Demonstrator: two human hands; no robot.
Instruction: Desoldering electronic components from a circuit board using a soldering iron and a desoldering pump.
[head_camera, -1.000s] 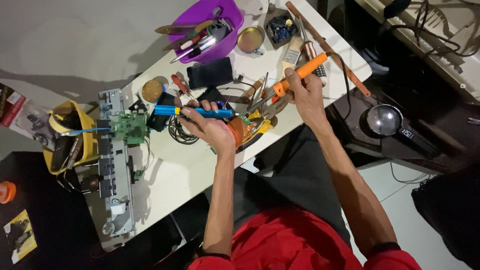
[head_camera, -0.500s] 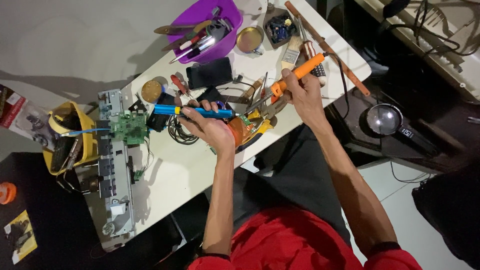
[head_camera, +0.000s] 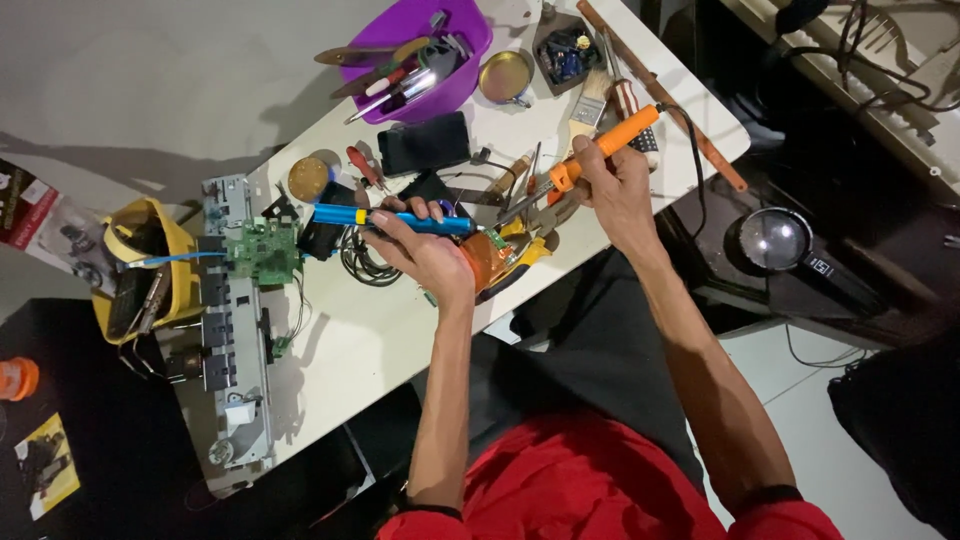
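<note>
Cluttered white worktable (head_camera: 390, 350) is hosting a repair in progress: left hand (head_camera: 425, 255) is gripping a blue desoldering pump (head_camera: 385, 218), right hand (head_camera: 615, 185) is clasping an orange soldering iron (head_camera: 600, 150), tip apparently meeting the orange part (head_camera: 488, 262) between them; joint seemingly unfinished.

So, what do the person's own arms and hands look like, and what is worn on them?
Both arms are bare from the wrist up to near the shoulder. Short red sleeves with a dark edge band cover only the upper arms. The left hand and right hand wear no gloves. No watch, ring or bracelet shows on either one.
</note>
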